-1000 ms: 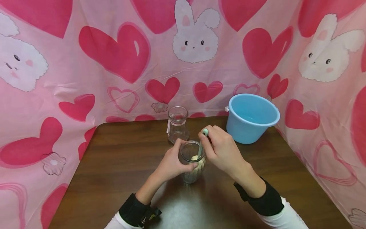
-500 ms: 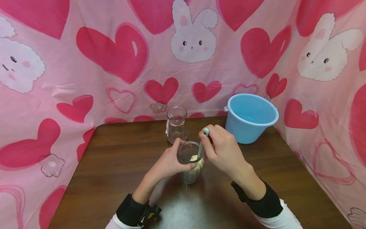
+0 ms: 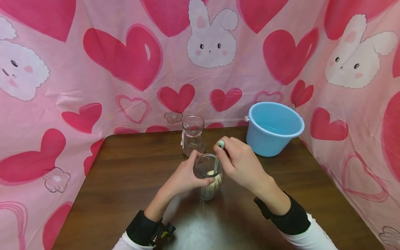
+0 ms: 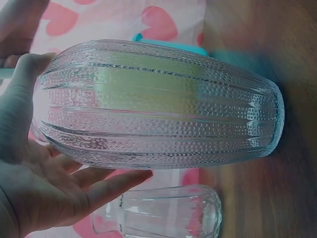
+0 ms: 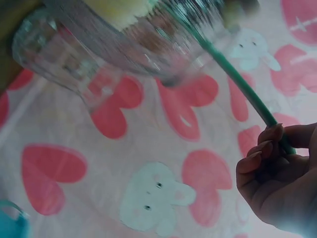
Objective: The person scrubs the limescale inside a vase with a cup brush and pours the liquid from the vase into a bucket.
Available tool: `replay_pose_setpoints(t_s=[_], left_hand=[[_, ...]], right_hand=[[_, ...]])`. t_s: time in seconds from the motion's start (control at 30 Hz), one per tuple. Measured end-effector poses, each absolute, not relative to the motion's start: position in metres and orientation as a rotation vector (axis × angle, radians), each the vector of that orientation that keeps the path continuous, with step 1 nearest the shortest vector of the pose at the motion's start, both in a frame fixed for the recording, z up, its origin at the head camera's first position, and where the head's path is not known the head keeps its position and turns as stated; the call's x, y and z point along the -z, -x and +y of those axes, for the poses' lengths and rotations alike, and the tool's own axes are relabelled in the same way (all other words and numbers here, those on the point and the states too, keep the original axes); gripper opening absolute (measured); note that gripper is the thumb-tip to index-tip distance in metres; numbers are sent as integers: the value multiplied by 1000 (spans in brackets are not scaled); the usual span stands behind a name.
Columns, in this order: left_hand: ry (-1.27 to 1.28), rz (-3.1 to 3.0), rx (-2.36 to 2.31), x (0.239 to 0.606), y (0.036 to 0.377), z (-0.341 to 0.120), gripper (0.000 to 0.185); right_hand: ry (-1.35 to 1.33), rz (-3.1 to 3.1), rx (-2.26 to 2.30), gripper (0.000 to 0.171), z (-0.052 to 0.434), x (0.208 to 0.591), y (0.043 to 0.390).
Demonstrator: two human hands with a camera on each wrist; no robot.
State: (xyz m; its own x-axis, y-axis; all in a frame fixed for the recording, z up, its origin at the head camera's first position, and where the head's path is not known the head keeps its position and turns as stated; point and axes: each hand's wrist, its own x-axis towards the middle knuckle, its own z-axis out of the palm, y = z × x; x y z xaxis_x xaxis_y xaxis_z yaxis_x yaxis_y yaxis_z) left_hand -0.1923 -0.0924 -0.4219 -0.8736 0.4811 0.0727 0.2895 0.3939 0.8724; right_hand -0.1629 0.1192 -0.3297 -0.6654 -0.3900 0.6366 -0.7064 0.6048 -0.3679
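Head view: left hand (image 3: pixel 184 177) wraps round a ribbed, dotted glass jar (image 3: pixel 210 180) standing upright mid-table (image 3: pixel 125 173), pale stuff inside. Right hand (image 3: pixel 239 163) pinches a thin teal stick (image 3: pixel 217 158), tilted, lower end down in the jar's mouth.

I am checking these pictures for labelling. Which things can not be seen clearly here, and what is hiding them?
- Head view: the lower part of the green-handled brush is behind the ribbed glass jar wall; only a yellowish head shows.
- Head view: the left hand covers the jar's left side.
- Right wrist view: the jar is blurred and cut by the top edge.
- Left wrist view: the small glass bottle is cut by the bottom edge.
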Motion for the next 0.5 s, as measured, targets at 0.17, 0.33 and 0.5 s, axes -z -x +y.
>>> replay_pose_setpoints(t_s=[0.17,0.33,0.5], left_hand=[[-684,2471,-1462,420,192,-93,72],[-684,2457,-1452,419,193,-93,71],[-685,2445,-1452,420,194,-93,72]], right_hand=[[-899,-2332,-850,4,120,323,163],[-908,-2438,-812,5,117,338,166],[-895,-2474,-846,7,117,342,166]])
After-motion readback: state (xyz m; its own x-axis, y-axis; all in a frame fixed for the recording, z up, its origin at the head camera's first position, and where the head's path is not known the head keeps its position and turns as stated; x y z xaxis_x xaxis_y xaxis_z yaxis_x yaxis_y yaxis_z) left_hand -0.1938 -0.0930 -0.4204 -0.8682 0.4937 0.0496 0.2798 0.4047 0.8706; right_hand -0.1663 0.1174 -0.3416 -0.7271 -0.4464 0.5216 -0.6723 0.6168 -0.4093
